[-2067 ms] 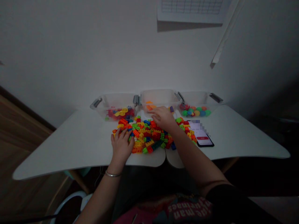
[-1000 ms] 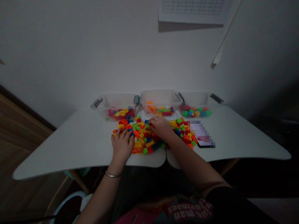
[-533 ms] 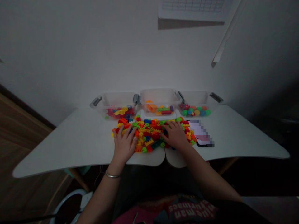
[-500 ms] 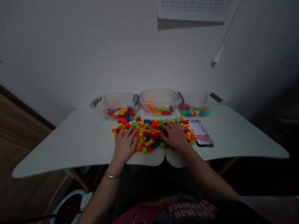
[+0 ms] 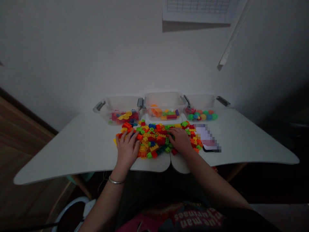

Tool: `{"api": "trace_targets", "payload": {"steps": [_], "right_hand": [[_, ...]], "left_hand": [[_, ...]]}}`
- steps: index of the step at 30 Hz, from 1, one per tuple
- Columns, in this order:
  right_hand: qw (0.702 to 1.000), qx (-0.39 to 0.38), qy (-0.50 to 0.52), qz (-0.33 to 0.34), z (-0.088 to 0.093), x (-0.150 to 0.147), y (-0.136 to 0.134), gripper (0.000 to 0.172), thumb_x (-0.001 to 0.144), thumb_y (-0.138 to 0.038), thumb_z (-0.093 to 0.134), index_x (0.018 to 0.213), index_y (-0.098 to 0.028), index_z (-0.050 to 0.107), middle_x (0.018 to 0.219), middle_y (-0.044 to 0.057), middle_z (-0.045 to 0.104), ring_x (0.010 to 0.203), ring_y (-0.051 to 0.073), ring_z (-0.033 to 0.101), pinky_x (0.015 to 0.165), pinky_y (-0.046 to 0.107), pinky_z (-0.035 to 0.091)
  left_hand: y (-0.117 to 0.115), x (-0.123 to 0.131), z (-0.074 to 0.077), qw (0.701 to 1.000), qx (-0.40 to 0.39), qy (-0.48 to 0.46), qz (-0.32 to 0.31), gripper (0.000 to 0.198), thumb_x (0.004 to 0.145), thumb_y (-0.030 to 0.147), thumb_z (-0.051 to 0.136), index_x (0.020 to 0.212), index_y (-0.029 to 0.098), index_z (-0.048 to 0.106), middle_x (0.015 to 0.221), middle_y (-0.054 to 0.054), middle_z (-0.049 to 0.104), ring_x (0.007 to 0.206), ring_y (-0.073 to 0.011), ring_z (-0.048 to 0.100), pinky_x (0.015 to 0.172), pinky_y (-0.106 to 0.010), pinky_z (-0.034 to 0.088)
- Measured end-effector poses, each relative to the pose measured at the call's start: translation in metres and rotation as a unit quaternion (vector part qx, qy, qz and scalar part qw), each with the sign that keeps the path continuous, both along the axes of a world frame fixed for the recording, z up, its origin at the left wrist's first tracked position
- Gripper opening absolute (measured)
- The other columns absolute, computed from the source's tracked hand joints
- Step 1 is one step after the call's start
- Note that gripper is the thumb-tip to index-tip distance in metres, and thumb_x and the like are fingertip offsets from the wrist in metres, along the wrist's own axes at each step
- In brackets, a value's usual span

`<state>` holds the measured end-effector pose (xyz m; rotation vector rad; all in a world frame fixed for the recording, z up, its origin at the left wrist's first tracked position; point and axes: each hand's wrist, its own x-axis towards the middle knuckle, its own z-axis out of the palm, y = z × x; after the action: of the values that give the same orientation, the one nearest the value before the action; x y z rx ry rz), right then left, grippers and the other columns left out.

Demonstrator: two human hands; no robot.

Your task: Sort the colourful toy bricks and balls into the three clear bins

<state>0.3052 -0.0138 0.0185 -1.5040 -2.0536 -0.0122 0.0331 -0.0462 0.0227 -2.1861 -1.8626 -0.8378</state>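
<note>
- Raking through the bricks [image 5: 154, 138] goes best with light, flat fingers imo. The pile sits at the table's [image 5: 79, 148] near edge, so nudge toward the bins [image 5: 164, 98].
- Left hand [image 5: 126, 149] lies palm-down on the pile's left end, fingers spread, gripping nothing.
- Right hand [image 5: 180, 141] rests right of middle, loosely flat, no brick visibly pinched.

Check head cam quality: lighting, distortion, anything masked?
Head view: dim, corners fall to black; wide-angle lens bows the table edge; phone screen is pixelated out; brick pile under the left hand and right hand is sharp enough to tell colours.
</note>
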Motion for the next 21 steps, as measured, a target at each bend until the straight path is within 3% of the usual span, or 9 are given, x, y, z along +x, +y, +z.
{"api": "trace_targets", "payload": {"steps": [5,7,10,14,21], "right_hand": [[1.0,-0.001,0.011,0.003,0.003,-0.001,-0.001,0.024,0.093,-0.026,0.054,0.108,-0.02,0.073,0.114,0.01,0.073,0.112,0.027,0.063,0.101,0.044,0.045],[1.0,0.0,0.014,0.003,0.004,-0.001,-0.002,0.023,0.093,-0.025,0.055,0.105,-0.02,0.073,0.112,0.01,0.074,0.11,0.026,0.064,0.101,0.043,0.044],[1.0,0.001,0.015,0.006,0.003,-0.001,-0.002,0.021,0.093,-0.024,0.055,0.103,-0.02,0.073,0.11,0.009,0.075,0.108,0.026,0.065,0.1,0.043,0.045],[1.0,0.005,0.017,0.004,0.001,0.001,-0.001,0.02,0.092,-0.023,0.056,0.1,-0.02,0.074,0.109,0.009,0.075,0.106,0.026,0.065,0.098,0.043,0.046],[1.0,0.02,0.022,0.007,-0.003,0.001,0.0,0.019,0.092,-0.023,0.055,0.098,-0.021,0.074,0.107,0.009,0.075,0.104,0.026,0.066,0.097,0.044,0.046]], "left_hand": [[0.016,0.0,0.026,0.999,-0.039,0.009,-0.025,0.04,0.096,0.034,0.044,0.126,0.026,0.069,0.135,-0.007,0.067,0.126,-0.0297,0.054,0.112,-0.053,0.035],[0.026,0.003,0.039,0.995,-0.075,0.053,-0.049,0.04,0.095,0.03,0.044,0.125,0.023,0.07,0.127,-0.009,0.07,0.116,-0.0281,0.06,0.104,-0.045,0.043],[0.037,0.01,0.052,0.981,-0.12,0.145,-0.049,0.039,0.096,0.028,0.044,0.121,0.024,0.073,0.116,-0.01,0.074,0.108,-0.0302,0.064,0.099,-0.045,0.044],[0.045,0.02,0.057,0.963,-0.149,0.219,-0.042,0.039,0.097,0.03,0.042,0.12,0.026,0.073,0.112,-0.012,0.075,0.106,-0.0322,0.067,0.096,-0.047,0.044],[0.047,0.031,0.057,0.966,-0.163,0.202,-0.007,0.04,0.098,0.032,0.039,0.117,0.023,0.073,0.113,-0.014,0.075,0.106,-0.0318,0.068,0.095,-0.048,0.045]]}}
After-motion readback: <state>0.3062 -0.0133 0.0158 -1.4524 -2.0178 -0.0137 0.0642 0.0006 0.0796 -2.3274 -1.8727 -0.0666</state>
